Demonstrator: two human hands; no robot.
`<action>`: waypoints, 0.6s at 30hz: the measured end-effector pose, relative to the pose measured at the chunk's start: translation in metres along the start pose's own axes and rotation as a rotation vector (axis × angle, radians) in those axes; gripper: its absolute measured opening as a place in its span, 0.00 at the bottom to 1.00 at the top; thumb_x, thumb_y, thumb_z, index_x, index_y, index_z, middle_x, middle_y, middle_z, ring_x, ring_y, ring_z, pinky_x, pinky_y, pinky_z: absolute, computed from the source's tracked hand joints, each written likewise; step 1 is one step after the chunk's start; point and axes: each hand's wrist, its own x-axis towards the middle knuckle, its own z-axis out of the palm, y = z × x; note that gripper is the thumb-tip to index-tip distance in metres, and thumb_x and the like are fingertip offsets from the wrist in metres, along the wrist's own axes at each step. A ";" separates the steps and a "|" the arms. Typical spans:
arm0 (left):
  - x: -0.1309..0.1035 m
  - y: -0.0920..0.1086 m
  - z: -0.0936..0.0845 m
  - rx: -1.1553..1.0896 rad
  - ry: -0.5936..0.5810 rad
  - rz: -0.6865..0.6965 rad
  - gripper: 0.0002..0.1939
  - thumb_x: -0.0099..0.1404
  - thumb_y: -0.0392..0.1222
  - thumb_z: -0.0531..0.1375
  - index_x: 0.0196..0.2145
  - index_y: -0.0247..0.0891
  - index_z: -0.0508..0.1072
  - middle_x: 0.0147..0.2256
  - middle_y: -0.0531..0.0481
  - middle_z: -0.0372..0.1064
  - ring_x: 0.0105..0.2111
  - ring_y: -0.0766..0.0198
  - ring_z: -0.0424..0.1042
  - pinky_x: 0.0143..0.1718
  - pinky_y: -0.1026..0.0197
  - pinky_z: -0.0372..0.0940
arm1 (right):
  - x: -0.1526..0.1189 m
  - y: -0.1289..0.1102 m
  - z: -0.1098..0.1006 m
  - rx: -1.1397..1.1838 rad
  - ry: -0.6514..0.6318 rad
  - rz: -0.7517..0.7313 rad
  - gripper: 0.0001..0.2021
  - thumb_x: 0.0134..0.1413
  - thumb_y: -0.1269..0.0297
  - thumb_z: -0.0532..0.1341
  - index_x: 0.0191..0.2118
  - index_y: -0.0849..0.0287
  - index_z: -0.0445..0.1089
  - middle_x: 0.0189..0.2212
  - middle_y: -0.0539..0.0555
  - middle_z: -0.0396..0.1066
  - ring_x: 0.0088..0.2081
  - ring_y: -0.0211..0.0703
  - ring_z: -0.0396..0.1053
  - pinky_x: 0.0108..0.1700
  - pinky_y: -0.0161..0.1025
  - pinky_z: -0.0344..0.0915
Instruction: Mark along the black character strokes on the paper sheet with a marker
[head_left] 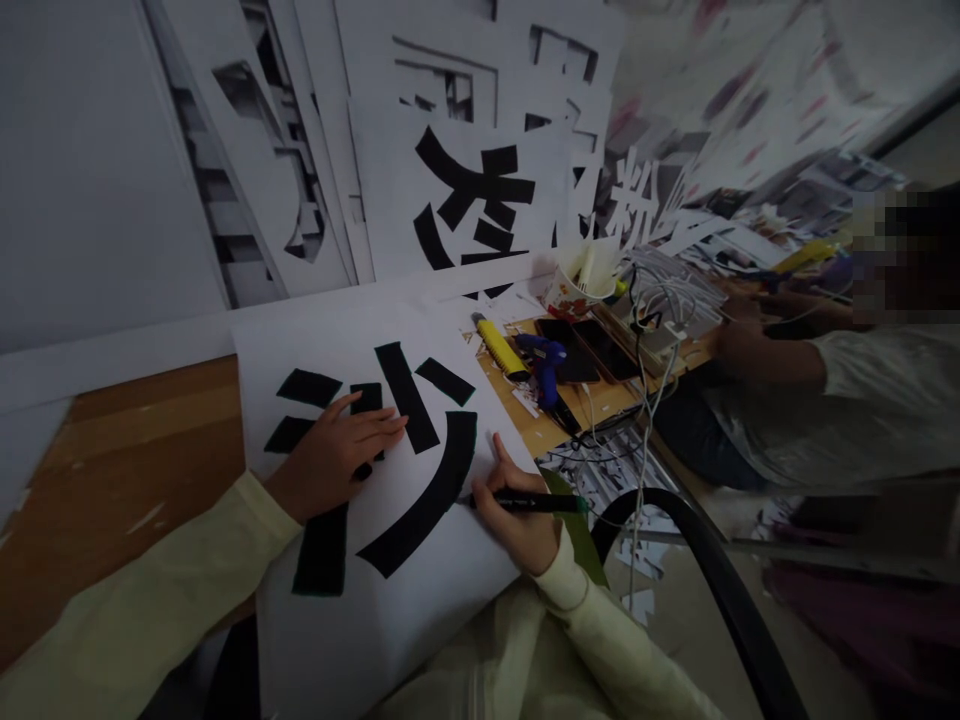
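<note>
My right hand (517, 515) is closed round a black marker pen (536, 501) with a green end. Its tip is at the right edge of a long curved black stroke (431, 510). That stroke belongs to a large black character on a white sheet (442, 600), and thin green lines run along some stroke edges. My left hand (341, 450) lies flat on the sheet with its fingers stretched out. It covers part of the left-hand strokes, near a slanted black bar (406, 395).
Beyond the sheet lie a yellow utility knife (499, 345), a blue glue gun (544, 365) and dark phones (604, 347). A paper cup (574, 290) holds sticks. Cut-out white boards (457, 60) lean behind. At right sits another person (885, 400); a black curved chair arm (720, 570) is nearer.
</note>
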 end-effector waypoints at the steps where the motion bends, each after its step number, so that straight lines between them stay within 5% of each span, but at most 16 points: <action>1: 0.000 0.000 0.000 0.004 0.001 0.001 0.26 0.61 0.24 0.51 0.56 0.37 0.65 0.56 0.47 0.67 0.58 0.58 0.64 0.63 0.42 0.48 | 0.000 0.000 0.000 -0.003 -0.012 -0.010 0.16 0.51 0.70 0.60 0.18 0.56 0.55 0.15 0.39 0.54 0.17 0.29 0.52 0.67 0.54 0.52; 18: -0.001 -0.001 0.003 -0.041 0.044 0.011 0.32 0.57 0.22 0.52 0.58 0.40 0.64 0.55 0.46 0.68 0.57 0.56 0.65 0.62 0.39 0.49 | 0.002 -0.006 -0.001 -0.012 -0.173 -0.046 0.15 0.50 0.70 0.61 0.17 0.55 0.60 0.13 0.38 0.60 0.16 0.29 0.58 0.69 0.53 0.45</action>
